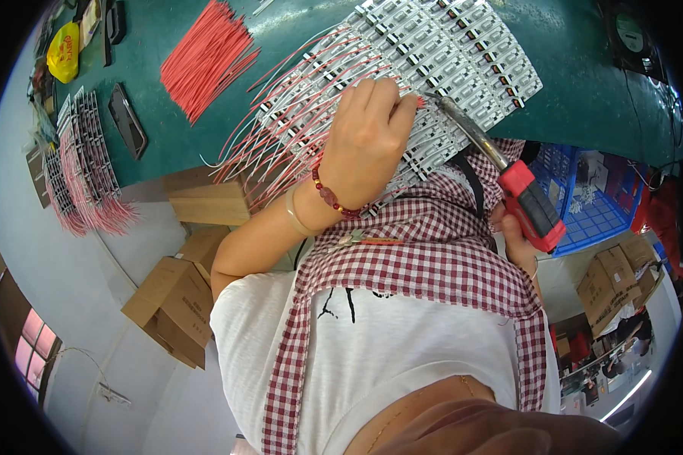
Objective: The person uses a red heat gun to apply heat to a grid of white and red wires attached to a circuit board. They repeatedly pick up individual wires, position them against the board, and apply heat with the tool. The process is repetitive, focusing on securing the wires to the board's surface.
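My left hand [368, 133] is closed over a large panel of silver-grey parts [474, 49] laid in rows. Small red wire ends [421, 101] stick out from its fingertips; the rest of them is hidden by the hand. My right hand [514, 236], partly covered by the tool, grips a soldering iron [501, 163] with a red and black handle. The iron's tip points at the panel, just right of the left fingertips. Thin red and white wires [281, 129] trail off the panel's left half.
A pile of red wires [209, 57] lies on the green table [148, 57]. Left of it are a black phone [127, 121] and wired panels [80, 159] overhanging the edge. A blue basket [592, 208] stands at my right. Cardboard boxes [178, 303] sit below the table. A round device [631, 34] is far right.
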